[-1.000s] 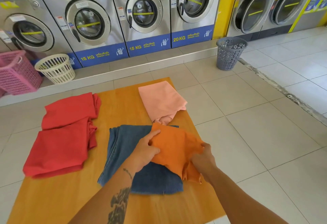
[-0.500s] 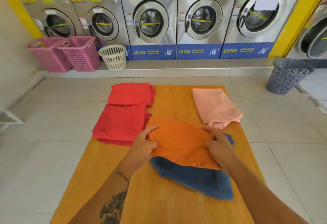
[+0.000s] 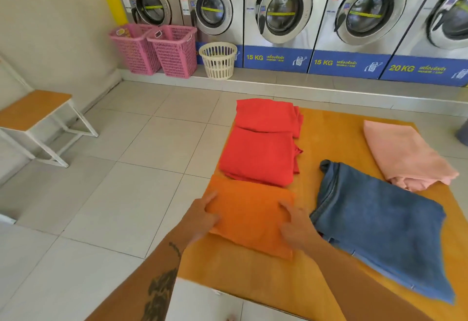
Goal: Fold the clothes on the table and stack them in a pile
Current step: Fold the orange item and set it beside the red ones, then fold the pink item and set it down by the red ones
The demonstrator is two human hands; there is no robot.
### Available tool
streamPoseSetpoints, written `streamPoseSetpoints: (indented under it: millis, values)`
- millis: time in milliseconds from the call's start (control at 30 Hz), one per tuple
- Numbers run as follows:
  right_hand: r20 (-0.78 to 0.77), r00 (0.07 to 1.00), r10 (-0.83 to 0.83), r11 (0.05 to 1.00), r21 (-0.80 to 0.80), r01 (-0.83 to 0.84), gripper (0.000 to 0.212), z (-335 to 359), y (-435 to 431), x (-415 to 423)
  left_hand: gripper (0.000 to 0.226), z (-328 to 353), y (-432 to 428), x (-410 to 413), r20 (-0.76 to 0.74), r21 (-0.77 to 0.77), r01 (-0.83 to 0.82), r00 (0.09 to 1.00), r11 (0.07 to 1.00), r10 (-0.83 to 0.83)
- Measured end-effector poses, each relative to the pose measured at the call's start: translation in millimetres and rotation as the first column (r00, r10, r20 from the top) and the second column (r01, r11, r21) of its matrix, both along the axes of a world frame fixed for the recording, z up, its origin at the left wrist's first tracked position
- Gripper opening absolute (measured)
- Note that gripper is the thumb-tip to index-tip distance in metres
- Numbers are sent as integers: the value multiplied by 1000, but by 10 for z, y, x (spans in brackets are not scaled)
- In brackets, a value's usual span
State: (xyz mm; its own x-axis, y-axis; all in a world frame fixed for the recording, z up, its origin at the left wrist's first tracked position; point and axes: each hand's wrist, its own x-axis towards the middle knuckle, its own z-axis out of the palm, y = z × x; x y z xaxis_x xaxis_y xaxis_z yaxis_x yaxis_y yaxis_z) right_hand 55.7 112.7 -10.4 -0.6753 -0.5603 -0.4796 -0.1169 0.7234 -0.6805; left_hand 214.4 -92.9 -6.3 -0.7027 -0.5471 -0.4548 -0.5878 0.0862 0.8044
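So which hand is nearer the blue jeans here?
Right. The right hand holds the right edge of the orange cloth, just beside the blue jeans; the left hand holds the cloth's opposite edge, farther off.

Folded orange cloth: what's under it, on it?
Left hand and right hand grip the folded orange cloth by its side edges. Under: wooden table shows around it; covered patch hidden.

I moved the folded orange cloth (image 3: 250, 217) off the jeans (image 3: 379, 219) and leftward, down onto the tabletop (image 3: 329, 138) just before the red clothes (image 3: 258, 156). My left hand (image 3: 200, 217) and right hand (image 3: 296, 227) travelled with it, holding its edges.
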Motion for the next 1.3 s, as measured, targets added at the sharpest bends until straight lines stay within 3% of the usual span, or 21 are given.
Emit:
streamPoseSetpoints:
  millis: [67, 167, 300, 400, 533, 633, 733, 933, 1100, 1300]
  values:
    - [-157, 984, 83, 976, 211, -49, 69, -58, -44, 127, 66, -108, -68, 81, 53, -49, -15, 998, 999, 17]
    - [-319, 935, 156, 952, 302, -56, 73, 16, -124, 288, 62, -166, -161, 135, 45, -60, -75, 996, 995, 78]
    - [-287, 881, 375, 861, 460, -217, 80, -64, -80, 373, 59, -245, -237, 173, 116, -86, -61, 991, 994, 71]
    - [-240, 868, 435, 812, 522, -263, 82, -34, -46, 311, 50, -223, -190, 182, 103, -213, -87, 989, 973, 111]
    - [-147, 942, 301, 892, 393, -224, 79, 86, -33, 123, 41, -85, -156, 100, -10, -382, -147, 988, 912, 156]
    - [-174, 974, 146, 974, 196, -111, 73, 249, 97, -47, 43, 137, -92, -125, -126, -424, -119, 989, 898, 72]
    - [-155, 987, -32, 998, 42, 39, 71, 432, 348, -282, 46, 374, 87, -462, -236, -417, -71, 971, 906, -33]
    - [-136, 944, -301, 953, -66, 295, 67, 632, 1089, -787, 43, 564, 675, -1256, -328, -438, 48, 921, 898, -210]
    - [-58, 860, -506, 857, -143, 495, 67, 545, 1698, -1288, 45, 543, 1333, -1995, -303, -455, 185, 887, 871, -347]
    - [57, 809, -585, 781, -230, 581, 53, 503, 2353, -1923, 48, 524, 2155, -2812, -230, -478, 338, 843, 811, -487]
